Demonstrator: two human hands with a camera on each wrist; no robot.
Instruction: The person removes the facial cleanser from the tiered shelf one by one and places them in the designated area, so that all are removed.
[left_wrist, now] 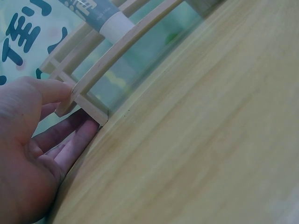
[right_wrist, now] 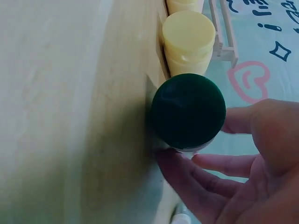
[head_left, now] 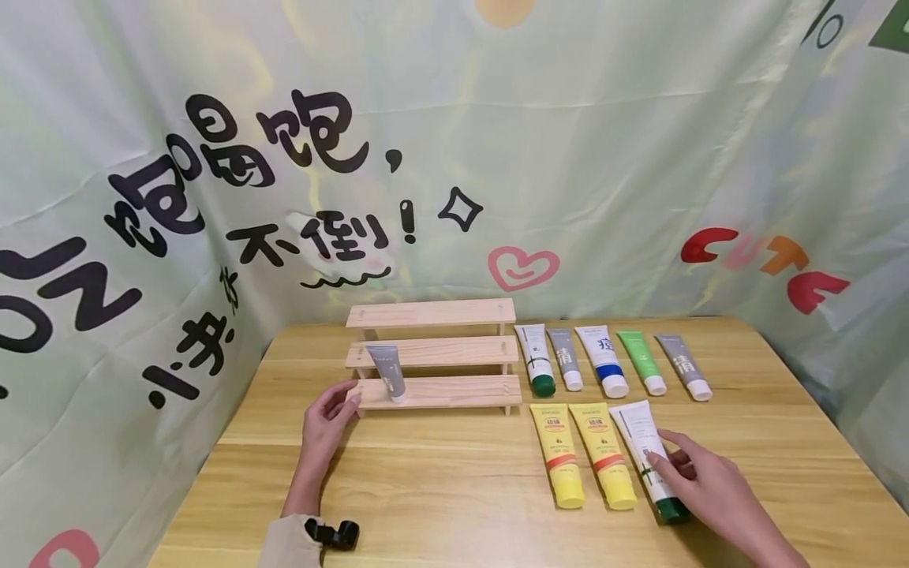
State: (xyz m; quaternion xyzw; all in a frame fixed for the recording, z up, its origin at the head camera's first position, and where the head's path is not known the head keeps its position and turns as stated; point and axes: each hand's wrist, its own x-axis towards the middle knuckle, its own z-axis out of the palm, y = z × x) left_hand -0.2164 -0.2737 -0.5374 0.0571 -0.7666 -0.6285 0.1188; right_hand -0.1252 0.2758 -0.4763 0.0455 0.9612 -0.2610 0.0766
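Note:
My left hand (head_left: 328,426) pinches the left end of the lowest step of a three-tier wooden display rack (head_left: 454,392), thumb on top and fingers around its end, as the left wrist view shows. A grey tube (head_left: 387,371) with a white cap stands upright on that step. At the right, my right hand (head_left: 710,481) grips a white tube (head_left: 642,442) with a dark green cap (right_wrist: 189,112), thumb on its upper face and fingers along its far side. That tube lies on the table, or barely above it; I cannot tell which. Two yellow tubes (head_left: 602,454) lie just left of it.
Behind lies a row of several tubes: a white one with a green cap (head_left: 534,355), a white and blue one (head_left: 602,359), a green one (head_left: 641,359) and two grey ones (head_left: 683,364). A printed cloth (head_left: 604,173) hangs around the wooden table (head_left: 440,489).

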